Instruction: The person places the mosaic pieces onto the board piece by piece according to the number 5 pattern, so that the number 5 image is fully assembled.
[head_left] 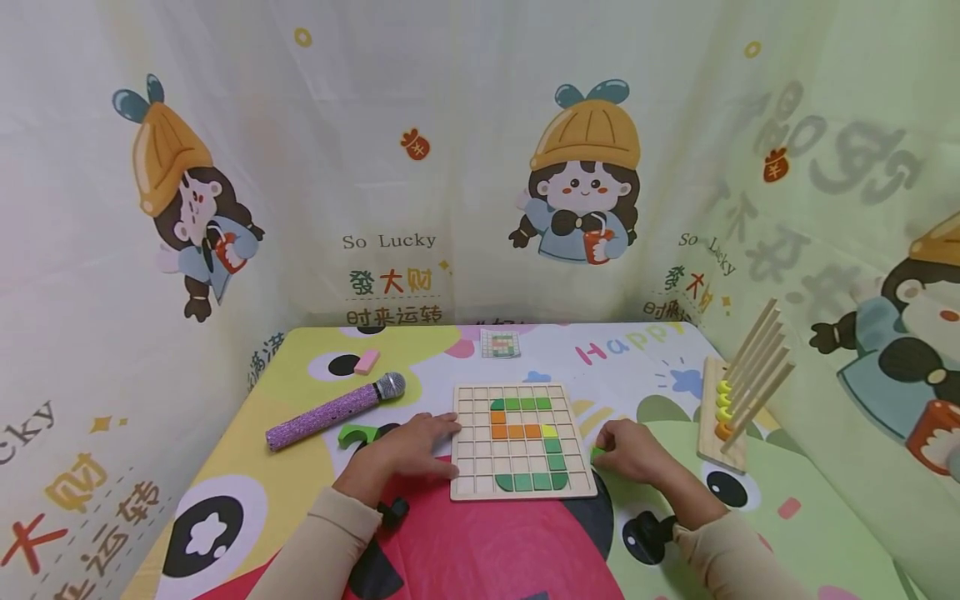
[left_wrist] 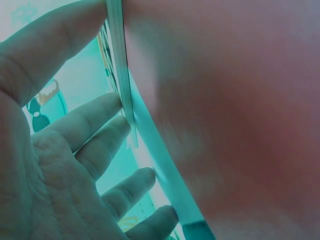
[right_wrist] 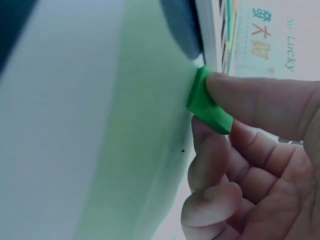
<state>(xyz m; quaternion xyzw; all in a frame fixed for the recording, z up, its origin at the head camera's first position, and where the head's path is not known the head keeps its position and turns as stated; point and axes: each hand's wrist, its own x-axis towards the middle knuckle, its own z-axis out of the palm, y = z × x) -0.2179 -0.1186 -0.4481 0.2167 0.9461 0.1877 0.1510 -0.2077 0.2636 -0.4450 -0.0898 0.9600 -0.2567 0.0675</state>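
Note:
A wooden grid board (head_left: 469, 467) lies flat in the middle of the table, with green, orange and yellow tiles set in it in a curling shape. My left hand (head_left: 416, 448) rests against the board's left edge; in the left wrist view its relaxed fingers (left_wrist: 95, 125) touch the thin edge of the board (left_wrist: 119, 65). At the board's right edge, my right hand (head_left: 632, 450) pinches a small green tile (head_left: 597, 454). In the right wrist view the green tile (right_wrist: 207, 104) sits between thumb and fingertips, just above the cloth, beside the board's edge (right_wrist: 209, 30).
A glittery purple microphone (head_left: 333, 412) lies left of the board, with a green curved piece (head_left: 356, 433) near it and a pink block (head_left: 367, 361) farther back. A small pattern card (head_left: 500, 343) lies behind the board. A wooden rod rack with yellow beads (head_left: 731, 408) stands at the right.

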